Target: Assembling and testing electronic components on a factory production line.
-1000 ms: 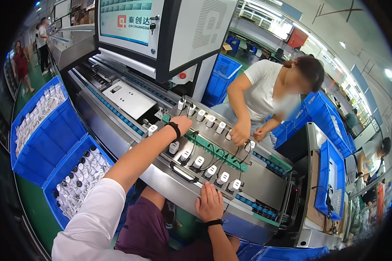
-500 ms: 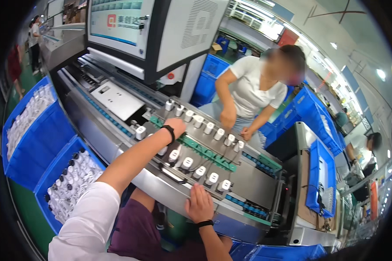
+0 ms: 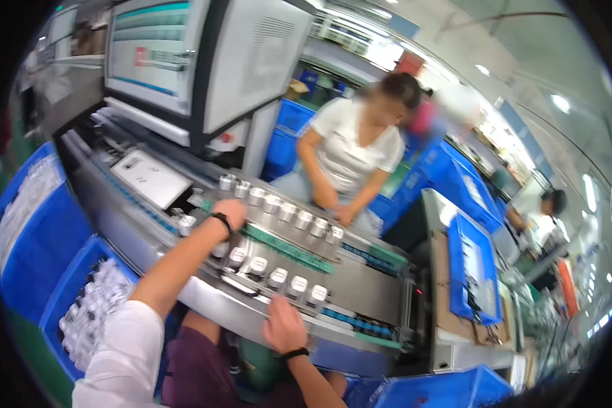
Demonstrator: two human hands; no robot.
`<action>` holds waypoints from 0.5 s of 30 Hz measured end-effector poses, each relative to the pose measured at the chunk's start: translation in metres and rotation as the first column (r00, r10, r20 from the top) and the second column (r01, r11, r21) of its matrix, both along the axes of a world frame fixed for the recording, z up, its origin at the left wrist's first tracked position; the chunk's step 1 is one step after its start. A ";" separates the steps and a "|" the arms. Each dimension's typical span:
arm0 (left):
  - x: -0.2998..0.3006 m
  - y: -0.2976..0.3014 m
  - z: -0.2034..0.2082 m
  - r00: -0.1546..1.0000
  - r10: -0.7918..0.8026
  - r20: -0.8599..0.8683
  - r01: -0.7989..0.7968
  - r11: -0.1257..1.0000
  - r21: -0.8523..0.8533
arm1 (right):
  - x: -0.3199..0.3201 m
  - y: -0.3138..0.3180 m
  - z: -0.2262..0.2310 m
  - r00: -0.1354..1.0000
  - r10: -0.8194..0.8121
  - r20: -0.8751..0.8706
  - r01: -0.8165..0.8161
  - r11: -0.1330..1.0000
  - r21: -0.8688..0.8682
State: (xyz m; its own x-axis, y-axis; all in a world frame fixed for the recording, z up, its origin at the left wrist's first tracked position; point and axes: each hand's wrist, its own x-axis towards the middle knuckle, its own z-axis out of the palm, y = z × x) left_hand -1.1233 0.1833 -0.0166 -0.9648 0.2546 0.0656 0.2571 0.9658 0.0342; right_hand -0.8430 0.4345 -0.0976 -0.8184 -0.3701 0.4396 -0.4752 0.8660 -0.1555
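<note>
Two rows of small white blocks with dark slots, which look like charger plugs, stand in a metal fixture. A far-row plug [image 3: 287,212] and a near-row plug [image 3: 277,277] are among them. Between the rows runs a green strip [image 3: 289,250]. My left hand [image 3: 232,214] reaches over the strip's left end, back of the hand up, its fingers bent down and hidden. Closest to me, my right hand [image 3: 285,326] rests at the fixture's front edge below the near row, fingers extended and slightly blurred, with nothing visible in them.
Blue bins [image 3: 81,299] of white pieces stand at my left. A machine with a screen [image 3: 149,51] rises behind the conveyor [image 3: 360,289]. Across it sits a co-worker [image 3: 353,146], hands near the far row. A blue tray [image 3: 459,299] lies at the right.
The whole view has shifted, so the scene sits further left and is blurrier. Both hands stay at about the same places on the fixture. My right hand's fingers look less spread.
</note>
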 end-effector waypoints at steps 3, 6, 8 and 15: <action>0.004 0.009 -0.011 0.999 0.019 -0.040 -0.021 0.999 -0.040 | 0.003 0.000 -0.004 0.999 -0.034 -0.028 0.036 0.993 0.109; 0.005 0.012 -0.008 0.996 0.094 -0.005 -0.094 0.994 0.047 | 0.008 -0.001 -0.007 0.994 -0.002 -0.109 0.016 0.991 0.131; -0.002 0.003 -0.017 0.986 0.159 0.041 -0.163 0.981 0.107 | 0.006 -0.008 -0.004 0.994 0.044 -0.102 -0.031 0.991 0.128; 0.026 -0.019 0.003 0.963 0.138 -0.230 -0.109 0.985 0.136 | -0.005 -0.014 0.007 0.905 0.106 -0.412 -0.104 0.994 0.026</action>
